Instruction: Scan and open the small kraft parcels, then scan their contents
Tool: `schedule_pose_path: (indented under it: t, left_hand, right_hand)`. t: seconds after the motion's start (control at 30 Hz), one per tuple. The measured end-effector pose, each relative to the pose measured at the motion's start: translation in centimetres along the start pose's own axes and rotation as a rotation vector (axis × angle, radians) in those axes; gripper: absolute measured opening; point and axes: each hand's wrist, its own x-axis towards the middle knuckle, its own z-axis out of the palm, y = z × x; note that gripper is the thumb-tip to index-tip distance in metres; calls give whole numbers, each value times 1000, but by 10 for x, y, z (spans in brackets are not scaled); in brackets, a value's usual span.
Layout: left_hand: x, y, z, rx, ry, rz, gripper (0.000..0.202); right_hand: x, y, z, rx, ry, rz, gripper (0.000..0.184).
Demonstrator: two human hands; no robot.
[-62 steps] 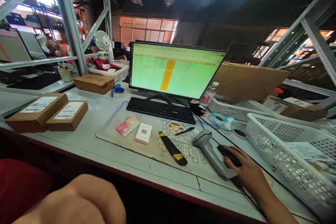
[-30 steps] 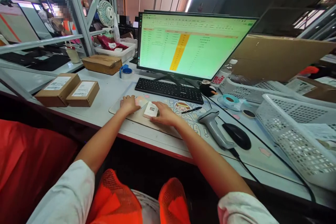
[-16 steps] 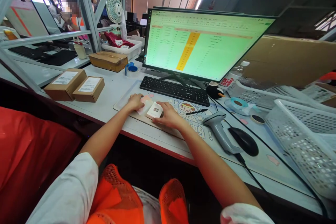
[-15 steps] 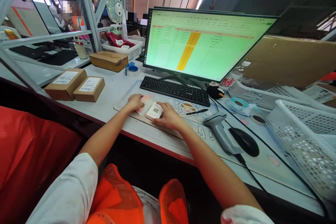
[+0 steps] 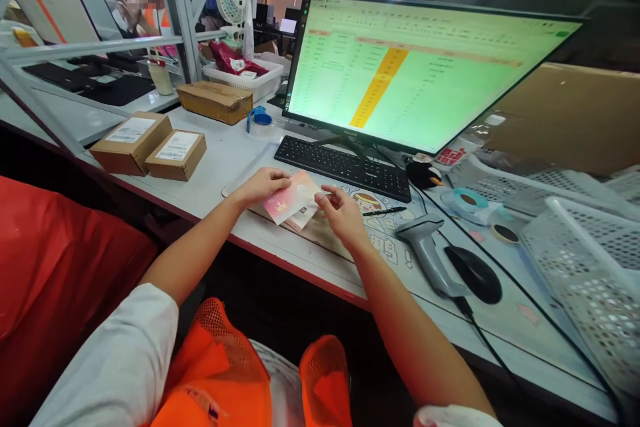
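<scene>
My left hand (image 5: 267, 185) pinches a pink and cream card (image 5: 291, 199) by its upper left edge, with the thumb on top. Beneath the card, partly covered, lies a small white box (image 5: 303, 217) on the printed desk mat (image 5: 387, 248). At the card's right edge is my right hand (image 5: 344, 215), fingers bent and apart; whether its fingertips touch the card is hard to make out. A black pen (image 5: 384, 211) lies on the mat just right of that hand.
Behind the hands are a keyboard (image 5: 345, 168) and a monitor (image 5: 400, 73). A grey barcode scanner (image 5: 427, 255), mouse (image 5: 473, 273) and white baskets (image 5: 590, 267) stand right. Cardboard boxes (image 5: 176, 155) and blue tape (image 5: 261, 120) sit left. Another person (image 5: 145, 7) is beyond the frame.
The pink card has come up off the mat in my left hand and now overlaps the white box. My right hand has left the box and moved to the card's right side.
</scene>
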Motion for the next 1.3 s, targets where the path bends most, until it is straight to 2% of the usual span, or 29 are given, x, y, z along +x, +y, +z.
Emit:
schedule_pose_path:
  t: [0.07,0.13,0.2,0.27,0.3,0.4,0.5,0.63,0.8,0.87,1.0,1.1,1.2,1.3]
  left_hand:
    - [3,3,3,32,-70,13,29]
    - [11,2,1,86,-76,8,35]
    - [22,-3,-5,234,42,-3,37]
    - [31,-10,-11,494,186,-50,33]
    - [35,-13,-12,650,220,-88,37]
    - [43,-19,-7,1035,157,-213,63]
    - [53,-18,4,1146,91,-267,73]
    - [73,-12,4,1098,61,-335,83]
    - [83,-7,-12,1002,88,-349,104]
    - [80,-8,-21,836,108,-299,100]
    - [68,-8,-35,331,199,-134,80]
    - [56,2,-36,125,229,-34,73]
    - [43,17,-24,135,134,23,64]
    - [32,23,-3,370,12,103,56]
  right_hand:
    - [1,-5,-2,140,-101,58,61]
    - [-1,-8,-4,201,-147,72,53]
    - [-3,-9,-6,241,-128,65,51]
    - [-4,-7,-7,284,-99,57,52]
    - [-5,-6,-8,300,-85,53,53]
    - [-4,-3,-8,335,-57,49,56]
    - [-3,-1,-7,360,-47,55,58]
    - [-4,1,-6,400,-43,63,56]
    - [-4,6,-9,410,-38,68,56]
    - [-4,8,-10,410,-41,66,56]
    - [-5,10,-12,404,-44,62,54]
    - [-5,10,-11,391,-50,66,51]
    - [-4,10,-8,371,-56,80,47]
    - [-4,12,-5,331,-50,103,43]
